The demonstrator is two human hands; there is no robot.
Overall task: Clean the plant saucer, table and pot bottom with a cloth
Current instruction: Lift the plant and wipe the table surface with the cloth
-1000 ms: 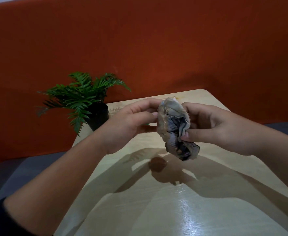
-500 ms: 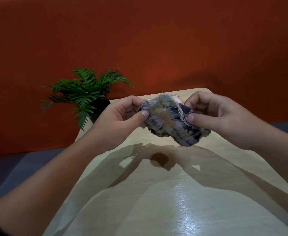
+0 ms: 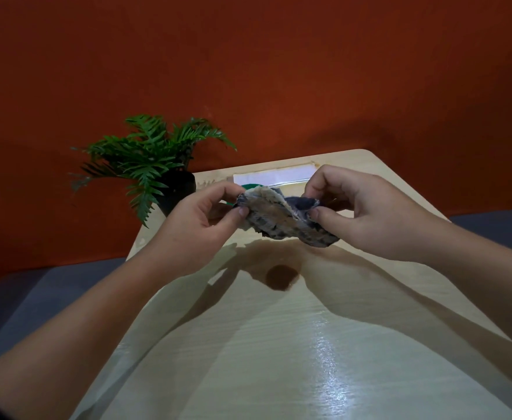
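- Left hand [image 3: 200, 221] and right hand [image 3: 360, 213] each pinch an end of the crumpled cloth [image 3: 282, 219], lifted off the table [image 3: 279, 344], probably to spread a fresh face.
- Brown spot [image 3: 281, 276] sits at 6 o'clock from the cloth.
- Black pot [image 3: 177, 189] stands at 10 o'clock, clearing the working space.
- A green edge [image 3: 250, 186], perhaps the saucer, peeks behind the cloth.

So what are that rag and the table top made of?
The crumpled grey and beige rag held in both hands looks like soft woven fabric: it folds limply and shows frayed edges. The pale wood-grain table top seems a glossy laminate or varnished board, judging by its streaky grain and bright glare; which one is unclear.
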